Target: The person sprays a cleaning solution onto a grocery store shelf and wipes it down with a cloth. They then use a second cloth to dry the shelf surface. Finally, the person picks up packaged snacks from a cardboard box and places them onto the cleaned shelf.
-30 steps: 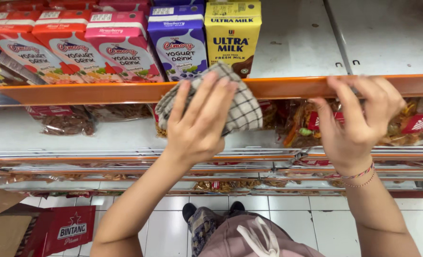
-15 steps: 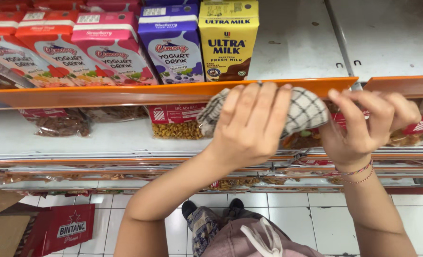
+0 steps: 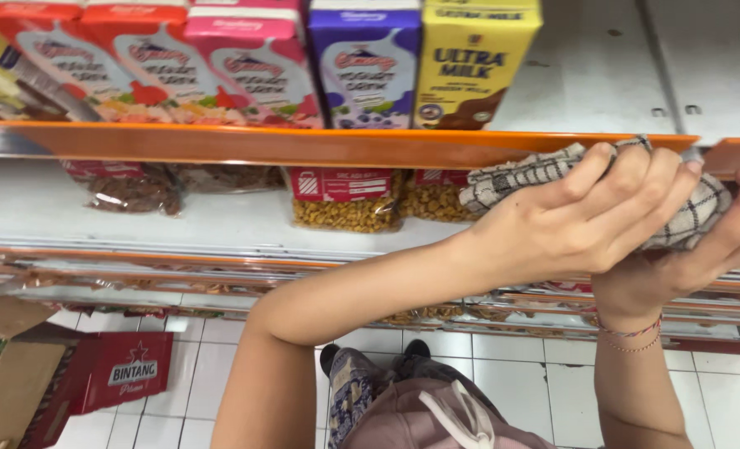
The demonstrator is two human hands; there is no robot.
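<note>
Fingers (image 3: 636, 179) of your left hand (image 3: 578, 220): curled over a checked cloth (image 3: 519, 176), pressing it vs. the orange shelf edge (image 3: 303, 148), right of centre. Your right hand (image 3: 702, 258): under the cloth's right end, fingers cupped up around it; wrist w/ thin bracelets (image 3: 632, 333). Upper shelf: yoghurt drink cartons (image 3: 257, 71), purple carton (image 3: 368, 66), yellow milk carton (image 3: 470, 66). Lower shelf: bagged snacks (image 3: 345, 204). Floor, lower left: red cardboard box (image 3: 124, 374).
</note>
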